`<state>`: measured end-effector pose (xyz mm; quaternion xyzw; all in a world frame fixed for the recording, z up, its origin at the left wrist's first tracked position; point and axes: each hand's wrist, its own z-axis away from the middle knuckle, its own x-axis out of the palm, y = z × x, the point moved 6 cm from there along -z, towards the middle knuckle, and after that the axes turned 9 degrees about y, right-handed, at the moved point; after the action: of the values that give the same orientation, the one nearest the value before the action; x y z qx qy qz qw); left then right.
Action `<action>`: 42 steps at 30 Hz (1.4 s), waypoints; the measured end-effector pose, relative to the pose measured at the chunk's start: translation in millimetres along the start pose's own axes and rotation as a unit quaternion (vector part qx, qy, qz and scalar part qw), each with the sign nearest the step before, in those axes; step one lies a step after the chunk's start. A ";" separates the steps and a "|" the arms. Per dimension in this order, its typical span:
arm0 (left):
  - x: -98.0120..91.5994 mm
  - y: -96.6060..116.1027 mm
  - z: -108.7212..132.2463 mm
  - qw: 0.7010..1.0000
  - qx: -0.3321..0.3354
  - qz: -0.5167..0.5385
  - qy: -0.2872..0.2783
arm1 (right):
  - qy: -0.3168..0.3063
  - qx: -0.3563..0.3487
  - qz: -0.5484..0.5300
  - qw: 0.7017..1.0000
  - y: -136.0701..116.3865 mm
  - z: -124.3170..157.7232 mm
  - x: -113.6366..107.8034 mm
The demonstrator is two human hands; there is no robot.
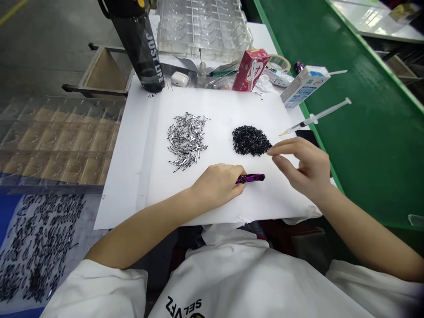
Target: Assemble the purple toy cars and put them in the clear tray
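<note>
My left hand (217,183) rests on the white sheet (232,110), closed around a purple tweezer-like tool (251,178) whose tip sticks out to the right. My right hand (303,165) hovers beside it, thumb and forefinger pinched at the right edge of a heap of small black pieces (250,140); whatever they pinch is too small to make out. A spread of thin silvery pieces (187,140) lies on the sheet to the left.
A black bottle (141,44), clear plastic trays (203,26), a red carton (251,70), tape roll (280,62), white box (303,86) and syringe (316,117) stand at the back. A green surface (364,123) runs on the right. Black pieces (36,247) lie at lower left.
</note>
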<state>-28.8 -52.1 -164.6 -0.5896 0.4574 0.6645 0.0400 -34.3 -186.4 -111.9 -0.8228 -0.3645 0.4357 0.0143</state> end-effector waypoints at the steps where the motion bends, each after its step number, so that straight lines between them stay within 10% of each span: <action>1: 0.5 1.5 0.0 1.000 0.011 -0.007 -0.008 | -0.010 0.028 -0.006 1.000 3.6 -3.5 1.7; 7: -8.5 32.7 17.2 0.978 0.116 -0.150 -0.084 | -0.168 -0.042 -0.044 0.984 -15.5 -20.7 52.0; 12: -27.9 56.7 72.5 0.986 0.058 -0.116 -0.101 | -0.275 -0.032 0.013 0.961 -26.4 -32.7 104.3; 16: 11.3 40.2 129.2 0.982 -0.050 0.047 -0.175 | -0.265 -0.017 0.027 0.964 -32.1 -41.2 123.7; 21: 59.1 -10.4 154.0 0.956 -0.290 0.045 0.001 | -0.254 0.010 0.052 0.966 -33.8 -41.1 131.6; 28: 79.4 -12.3 142.1 0.933 -0.265 0.225 0.089 | -0.245 0.056 0.022 0.968 -36.3 -46.5 122.2; 31: 87.4 -12.4 145.9 0.867 -0.278 0.410 0.058 | -0.226 0.074 -0.037 0.971 -44.2 -38.8 82.1; 37: 131.0 3.2 138.5 0.584 -0.392 0.707 -0.072 | -0.236 0.180 -0.297 0.908 -72.4 50.2 3.6; 42: 139.8 26.1 117.7 0.568 -0.381 0.719 -0.122 | -0.231 0.287 -0.248 0.896 -62.4 130.6 16.7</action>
<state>-174.3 -58.0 -278.0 0.0600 0.4254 0.6521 -0.6246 -160.1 -168.9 -183.3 -0.5416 -0.4092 0.6818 0.2727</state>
